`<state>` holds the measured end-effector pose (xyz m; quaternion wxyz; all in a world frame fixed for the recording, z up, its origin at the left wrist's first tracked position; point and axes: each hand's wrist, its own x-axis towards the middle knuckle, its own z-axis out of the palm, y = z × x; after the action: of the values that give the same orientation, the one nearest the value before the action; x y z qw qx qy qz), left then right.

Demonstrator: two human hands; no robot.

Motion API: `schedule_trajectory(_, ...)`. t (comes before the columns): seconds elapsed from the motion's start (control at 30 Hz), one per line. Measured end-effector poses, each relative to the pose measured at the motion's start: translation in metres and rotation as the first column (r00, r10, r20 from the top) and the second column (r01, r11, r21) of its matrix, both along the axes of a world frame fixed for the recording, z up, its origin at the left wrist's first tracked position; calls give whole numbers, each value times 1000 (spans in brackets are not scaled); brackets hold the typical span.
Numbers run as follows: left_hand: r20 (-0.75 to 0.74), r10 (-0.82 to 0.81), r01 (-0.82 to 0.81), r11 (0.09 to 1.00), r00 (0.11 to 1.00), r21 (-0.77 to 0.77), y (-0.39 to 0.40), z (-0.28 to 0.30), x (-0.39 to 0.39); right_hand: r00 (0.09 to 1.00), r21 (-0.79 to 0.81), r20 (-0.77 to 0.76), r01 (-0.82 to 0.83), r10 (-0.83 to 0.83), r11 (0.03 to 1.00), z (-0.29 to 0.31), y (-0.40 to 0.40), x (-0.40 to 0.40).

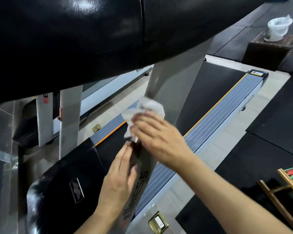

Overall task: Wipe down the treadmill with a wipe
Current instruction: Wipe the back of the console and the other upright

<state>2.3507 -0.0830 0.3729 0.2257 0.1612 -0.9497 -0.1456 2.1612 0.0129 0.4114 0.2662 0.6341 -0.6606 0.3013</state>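
The floor (269,105) was covered in dark rubber mats with pale tiles showing beneath the treadmill (215,105), whose black belt ran between grey ribbed side rails edged in orange. A glossy black console housing (66,39) filled the top of the view, and a silver upright (172,81) slanted down from it towards the motor cover (71,176). The right hand (161,137) pressed a crumpled white wipe (142,112) against that upright, its fingers spread and lying over the wipe, the cloth bunched out beyond the fingertips. Just below it, the left hand (120,176) rested against the upright's left edge beside the lettering, fingers straight and together, holding nothing. Well apart, at the far right, a dark wicker box (269,49) stood on the mats with a white plastic bag (277,29) on top. A wooden rack (287,191) with red and green items showed at the lower right edge.
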Motion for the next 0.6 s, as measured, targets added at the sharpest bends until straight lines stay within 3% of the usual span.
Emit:
schedule_trajectory(0.1, -5, 12, -12, 1000, 1000, 9, 0, 3, 5, 986, -196, 88, 156, -141, 968, 41, 2, -38)
schedule_trajectory(0.2, -12, 32, -31, 998, 999, 49, 6, 4, 3, 926, -251, 329, 274, -184, 928, 42, -9, -30)
schedule_trajectory(0.27, -17, 45, -43, 995, 999, 93, 13, 1, 3, 908, -254, 405, 224, -107, 941, 9, -17, -1)
schedule_trajectory(0.37, -7, 222, -212, 939, 975, 271, 10, 2, 6, 879, -231, 476, 94, 28, 968, -51, -7, 46)
schedule_trajectory(0.5, 41, 256, -257, 920, 966, 295, 11, 2, 10, 728, -249, 679, 105, 96, 963, -82, 5, 72)
schedule_trajectory(0.6, 41, 272, -270, 904, 962, 331, 14, 1, 8, 565, -350, 809, 241, 163, 905, -45, -11, 41)
